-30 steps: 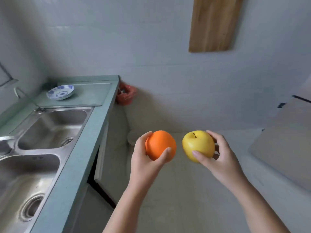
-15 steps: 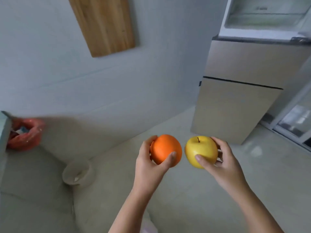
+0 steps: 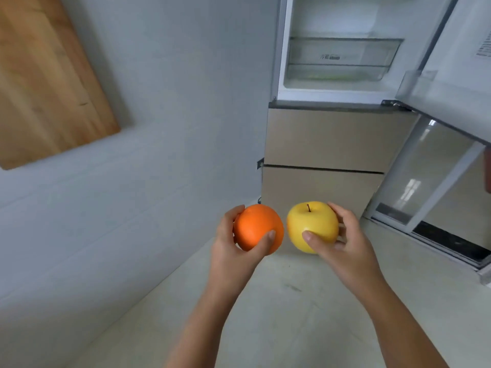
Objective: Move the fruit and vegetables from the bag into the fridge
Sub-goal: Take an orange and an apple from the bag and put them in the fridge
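1. I am seeing the left hand (image 3: 233,251) curling round the orange (image 3: 256,228) at lower centre, and the right hand (image 3: 342,248) cupping the yellow apple (image 3: 312,225) just beside it.
2. The fridge (image 3: 332,136) is standing open at upper right; its clear drawer (image 3: 340,73) is possibly holding greens, too blurred to tell.
3. I am advising raising both fruit level, keeping grips firm.

The small label (image 3: 329,57) on the fridge drawer (image 3: 372,53) at 1 o'clock is too blurry to read. So is the sticker (image 3: 484,47) on the door (image 3: 462,75) at 2 o'clock.
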Motion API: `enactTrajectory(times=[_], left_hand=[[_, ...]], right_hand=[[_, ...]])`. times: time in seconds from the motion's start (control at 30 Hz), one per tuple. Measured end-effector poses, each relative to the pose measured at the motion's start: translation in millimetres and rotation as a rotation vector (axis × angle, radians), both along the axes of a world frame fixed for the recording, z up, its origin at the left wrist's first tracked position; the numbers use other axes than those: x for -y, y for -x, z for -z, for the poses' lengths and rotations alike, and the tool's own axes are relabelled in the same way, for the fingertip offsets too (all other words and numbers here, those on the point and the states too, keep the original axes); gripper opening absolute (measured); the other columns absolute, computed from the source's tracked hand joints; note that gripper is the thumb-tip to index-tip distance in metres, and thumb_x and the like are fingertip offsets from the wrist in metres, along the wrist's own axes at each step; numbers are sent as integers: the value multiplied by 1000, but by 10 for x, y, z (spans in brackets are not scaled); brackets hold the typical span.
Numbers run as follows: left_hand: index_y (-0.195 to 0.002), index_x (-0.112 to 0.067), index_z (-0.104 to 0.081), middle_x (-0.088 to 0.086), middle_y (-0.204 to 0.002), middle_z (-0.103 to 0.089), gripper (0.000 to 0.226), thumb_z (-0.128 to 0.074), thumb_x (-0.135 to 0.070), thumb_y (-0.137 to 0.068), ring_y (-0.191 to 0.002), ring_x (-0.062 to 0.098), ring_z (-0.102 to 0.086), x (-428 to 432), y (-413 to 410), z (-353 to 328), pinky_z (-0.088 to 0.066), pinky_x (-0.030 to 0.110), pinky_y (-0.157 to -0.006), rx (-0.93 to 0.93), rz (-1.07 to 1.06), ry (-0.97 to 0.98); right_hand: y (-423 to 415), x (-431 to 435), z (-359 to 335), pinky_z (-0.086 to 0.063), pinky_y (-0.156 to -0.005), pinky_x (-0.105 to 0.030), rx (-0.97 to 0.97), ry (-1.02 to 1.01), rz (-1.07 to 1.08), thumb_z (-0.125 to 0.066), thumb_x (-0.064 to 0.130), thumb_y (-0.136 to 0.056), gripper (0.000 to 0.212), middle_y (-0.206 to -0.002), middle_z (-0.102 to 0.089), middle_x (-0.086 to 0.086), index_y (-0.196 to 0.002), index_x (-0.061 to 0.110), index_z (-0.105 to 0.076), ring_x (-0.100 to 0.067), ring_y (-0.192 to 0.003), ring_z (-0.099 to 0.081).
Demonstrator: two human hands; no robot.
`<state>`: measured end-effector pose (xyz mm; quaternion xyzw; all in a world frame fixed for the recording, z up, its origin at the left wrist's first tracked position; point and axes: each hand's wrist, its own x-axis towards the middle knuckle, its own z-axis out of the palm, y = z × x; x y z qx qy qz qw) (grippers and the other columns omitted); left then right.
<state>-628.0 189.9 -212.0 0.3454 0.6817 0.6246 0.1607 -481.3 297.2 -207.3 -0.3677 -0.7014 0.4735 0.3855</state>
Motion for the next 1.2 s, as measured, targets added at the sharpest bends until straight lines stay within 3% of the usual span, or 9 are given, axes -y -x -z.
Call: enactTrajectory(times=[0.13,0.27,0.4,0.63,0.77,0.9,1.07,1.2], left_hand=[[-114,-40,-42,-29,-107,-45,58,-72,-42,-64,-97,-6,-50,-620,167,-92,-48,10,-65,-28,82,-10],[-106,-45,-43,-28,-106,-46,51,-76,-37,-69,-96,-4,-51,-1273,184,-187,-45,5,-65,-56,165,-26],[-105,-45,-44,-26,-107,-48,52,-71,-43,-62,-95,-3,-52,-2066,108,-311,-45,5,-64,-70,187,-54],[-111,-43,-45,-24,-111,-49,62,-71,-51,-55,-98,-1,-53,-3261,-12,-628,-47,7,-65,-91,147,-131],[-103,-47,-47,-25,-107,-52,56,-69,-55,-51,-95,-10,-52,-3753,30,-819,-47,8,-66,-132,120,-187],[-107,-45,-47,-25,-108,-51,58,-70,-54,-54,-94,-7,-53,-4199,121,-978,-46,6,-66,-169,99,-197],[-107,-47,-44,-27,-110,-48,54,-69,-44,-59,-98,-6,-52,-4726,308,-1144,-45,3,-67,-207,112,-221],[-104,-48,-45,-28,-108,-48,51,-69,-43,-59,-92,-18,-48,-5118,584,-1244,-44,3,-66,-240,127,-246]], right_hand=[[7,-472,-13,-45,-69,-18,13,15,87,-73,43,-60,65,-118,-51,8,-118,36,-44,-11,-104,-53],[-54,-1028,-66,-46,-70,-21,-12,0,150,-74,46,-61,65,-119,-49,7,-118,34,-44,-14,-104,-53],[-123,-1793,-188,-46,-72,-23,-39,-23,183,-77,34,-68,58,-120,-49,7,-116,37,-44,-16,-107,-52],[-239,-3018,-587,-49,-77,-27,-56,-83,119,-74,48,-58,56,-116,-52,15,-105,52,-44,-8,-104,-54],[-167,-3570,-826,-46,-73,-20,-99,-117,78,-76,31,-69,55,-114,-49,20,-108,50,-43,0,-100,-53],[-9,-4001,-981,-47,-67,-13,-153,-146,81,-75,32,-70,57,-115,-52,14,-115,43,-43,1,-100,-53],[234,-4475,-1078,-44,-78,-20,-193,-181,155,-74,33,-71,59,-121,-51,8,-121,35,-43,-10,-105,-53],[475,-4835,-1172,-46,-84,-29,-198,-223,206,-75,35,-71,62,-120,-50,8,-124,34,-42,-13,-106,-52]])
